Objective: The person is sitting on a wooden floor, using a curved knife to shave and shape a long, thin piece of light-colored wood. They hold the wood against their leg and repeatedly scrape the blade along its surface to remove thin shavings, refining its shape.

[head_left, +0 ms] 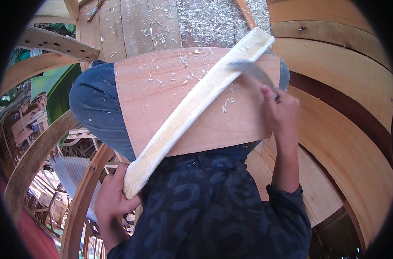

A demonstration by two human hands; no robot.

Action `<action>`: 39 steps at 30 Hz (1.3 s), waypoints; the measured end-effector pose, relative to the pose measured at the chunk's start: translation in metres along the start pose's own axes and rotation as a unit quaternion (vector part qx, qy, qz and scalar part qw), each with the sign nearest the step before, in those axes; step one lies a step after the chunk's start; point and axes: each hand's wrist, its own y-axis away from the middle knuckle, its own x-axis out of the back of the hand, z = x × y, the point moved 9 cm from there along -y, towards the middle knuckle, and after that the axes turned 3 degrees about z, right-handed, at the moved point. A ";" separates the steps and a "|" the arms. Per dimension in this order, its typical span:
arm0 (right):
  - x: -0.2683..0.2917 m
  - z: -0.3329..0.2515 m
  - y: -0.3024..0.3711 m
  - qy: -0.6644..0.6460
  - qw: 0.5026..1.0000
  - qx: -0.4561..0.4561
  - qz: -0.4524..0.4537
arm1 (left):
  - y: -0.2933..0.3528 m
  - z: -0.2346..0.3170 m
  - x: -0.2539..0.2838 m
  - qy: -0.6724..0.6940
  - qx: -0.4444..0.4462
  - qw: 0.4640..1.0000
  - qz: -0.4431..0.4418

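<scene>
A long pale piece of wood (192, 105) lies slantwise across a flat reddish board (222, 123) on my lap. My left hand (111, 194) is closed around its near end, by my waist. In my right hand (285, 110) is a knife with a curved blade (257, 74), the fingers wrapped round its handle. The blade is smeared by motion, and its tip meets the wood's right edge near the far end. Most of the knife's handle is hidden in my fist. Small pale shavings (185, 80) lie on the board.
Wood shavings (213, 21) thickly cover part of the plank floor (136, 30) ahead. An orange-brown stick (246, 14) lies among them, and a thin tool (95, 11) at the far left. Broad curved-looking planks (343, 64) stand on the right; beams and a drop with leaves (60, 95) are left.
</scene>
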 end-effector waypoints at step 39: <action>0.030 0.094 -0.037 0.028 0.983 -0.172 0.057 | 0.000 -0.020 -0.017 0.098 0.037 0.994 -0.044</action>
